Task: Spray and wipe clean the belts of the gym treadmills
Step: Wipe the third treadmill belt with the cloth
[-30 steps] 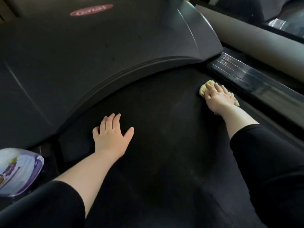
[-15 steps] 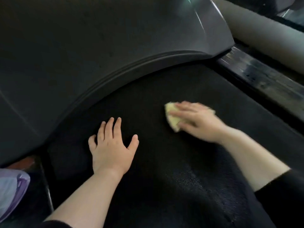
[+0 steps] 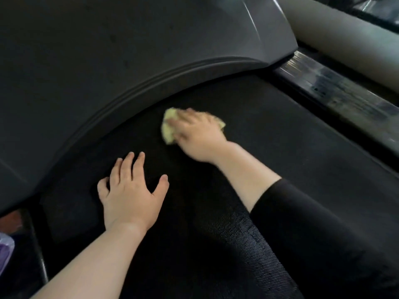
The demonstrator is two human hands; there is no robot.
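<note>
Head view: right hand point(image 3: 198, 134) lies on the cloth point(image 3: 169, 128), fingers spread fairly flat and pressing it onto the belt point(image 3: 280, 152); cloth protrudes left of the fingertips, near the curved edge of the cover point(image 3: 129, 50). Left hand point(image 3: 131, 195) rests wide and flat on the belt, holding nothing, left of the cloth, nearer the person and apart from it. Belt's long axis runs from cover toward the person. Judgement: right hand does the wiping and left only braces. Motion blur hides the right thumb; the rail point(image 3: 345, 98) is smeared; a purple-white object point(image 3: 5, 253) is cut off at the left edge
</note>
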